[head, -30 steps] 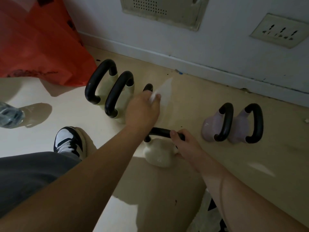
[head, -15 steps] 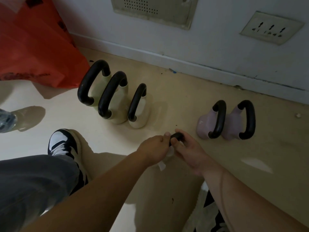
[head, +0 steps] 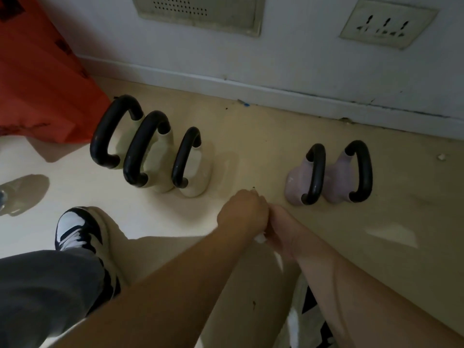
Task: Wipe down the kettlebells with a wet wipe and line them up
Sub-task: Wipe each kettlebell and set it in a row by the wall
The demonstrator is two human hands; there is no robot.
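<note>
Your cream kettlebells (head: 195,172) look like smooth plastic with a slight sheen, and their handles (head: 100,136) are matt black. The pink pair (head: 296,187) looks duller and a bit scuffed. The floor (head: 251,136) is smooth and semi-glossy, and the bag (head: 37,84) is thin, crinkly plastic.

The bare forearms (head: 175,285) run to the fingers (head: 252,200), and to the fingers' left a loose grey trouser leg (head: 45,292) hangs over a black-and-white lace-up sneaker (head: 77,232) with white laces.

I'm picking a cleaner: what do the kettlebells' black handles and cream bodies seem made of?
Black handles: probably rubber or plastic coating, smooth, semi-matte with soft highlights. Cream bodies: likely vinyl or plastic shell, smooth, faint sheen; what's underneath can't be told.
</note>
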